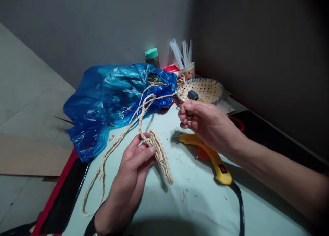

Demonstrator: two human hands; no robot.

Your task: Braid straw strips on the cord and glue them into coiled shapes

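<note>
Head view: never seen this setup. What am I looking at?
No machine here: two bare hands of one person, seen from a camera on that person's head, looking forward and down. The left hand holds a flat bundle of braided cord; more of it loops across the table. The right hand is raised near a yellow glue gun, fingers curled; whether it grips anything is unclear. Behind are a blue plastic bag, a woven basket with a dark spool in it, and a cup of pale sticks.
</note>
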